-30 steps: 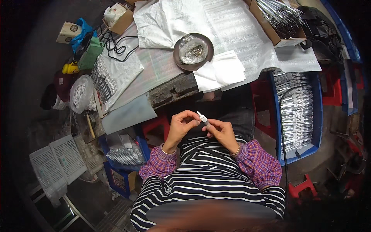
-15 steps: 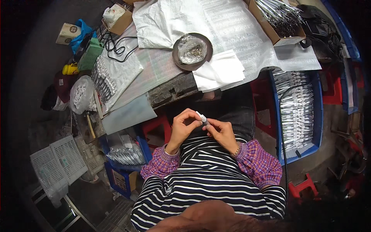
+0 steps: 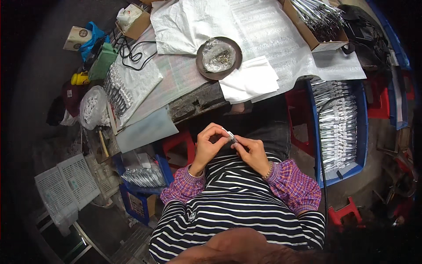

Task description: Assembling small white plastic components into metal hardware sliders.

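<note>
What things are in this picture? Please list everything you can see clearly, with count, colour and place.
table: one, dark front edge, ahead
plate: one, brown, on the table
clear bag: one, in the plate, holding small metal bits
paper: several sheets, white, near table edge
cardboard box: one, brown, far right
rods: many, silver, in that box
crates: several, blue, left and right
metal parts: many, silver and white, right crate
stools: several, red, both sides
grid basket: at least one, grey, lower left
small piece: one, white, between both hands
left hand: one, bare, centre
right hand: one, bare, centre
</note>
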`<state>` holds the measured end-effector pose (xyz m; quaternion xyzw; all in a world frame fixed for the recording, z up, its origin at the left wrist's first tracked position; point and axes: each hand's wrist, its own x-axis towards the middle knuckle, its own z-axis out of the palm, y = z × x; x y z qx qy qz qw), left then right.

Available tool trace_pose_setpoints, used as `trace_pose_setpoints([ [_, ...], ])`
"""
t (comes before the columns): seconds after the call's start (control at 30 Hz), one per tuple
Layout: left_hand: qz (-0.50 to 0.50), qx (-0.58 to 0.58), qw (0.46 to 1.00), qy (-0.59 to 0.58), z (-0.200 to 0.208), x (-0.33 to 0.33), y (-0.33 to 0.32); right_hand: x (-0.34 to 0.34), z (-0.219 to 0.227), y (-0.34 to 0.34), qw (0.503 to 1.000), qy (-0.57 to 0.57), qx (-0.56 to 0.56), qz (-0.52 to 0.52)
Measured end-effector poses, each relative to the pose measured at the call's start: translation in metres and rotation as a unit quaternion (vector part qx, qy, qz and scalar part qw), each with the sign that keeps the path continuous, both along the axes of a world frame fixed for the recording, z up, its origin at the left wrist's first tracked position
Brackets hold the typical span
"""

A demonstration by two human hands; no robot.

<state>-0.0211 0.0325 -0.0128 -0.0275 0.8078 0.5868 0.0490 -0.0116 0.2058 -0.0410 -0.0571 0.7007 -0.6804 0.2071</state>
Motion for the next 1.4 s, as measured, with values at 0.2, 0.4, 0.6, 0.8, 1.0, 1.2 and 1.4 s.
trace_pose_setpoints([
  [0.2, -0.012, 0.000, 1.000, 0.007, 0.001, 0.001, 0.001, -0.001, 0.002, 0.001, 0.999, 0.035, 0.016, 0.003],
  [0.4, -0.007, -0.026, 1.000, 0.014, 0.000, 0.003, 0.002, 0.000, 0.000, 0.001, 0.996, 0.083, 0.034, 0.005],
  [0.6, -0.015, -0.013, 1.000, 0.012, -0.002, 0.003, 0.000, -0.001, 0.003, 0.002, 0.993, 0.103, 0.056, 0.021],
  [0.8, 0.039, 0.168, 0.974, -0.143, -0.005, 0.004, -0.001, -0.002, 0.005, 0.003, 0.992, 0.106, 0.064, 0.027],
  [1.0, 0.008, 0.229, 0.952, -0.203, -0.007, 0.002, -0.007, 0.000, 0.000, 0.002, 0.993, 0.112, 0.037, 0.016],
  [1.2, 0.022, 0.248, 0.943, -0.221, -0.009, 0.003, -0.009, -0.001, 0.001, 0.003, 0.994, 0.108, 0.018, 0.023],
  [1.4, 0.029, 0.269, 0.939, -0.211, -0.015, 0.006, -0.009, -0.002, 0.002, 0.003, 0.993, 0.099, 0.039, 0.052],
])
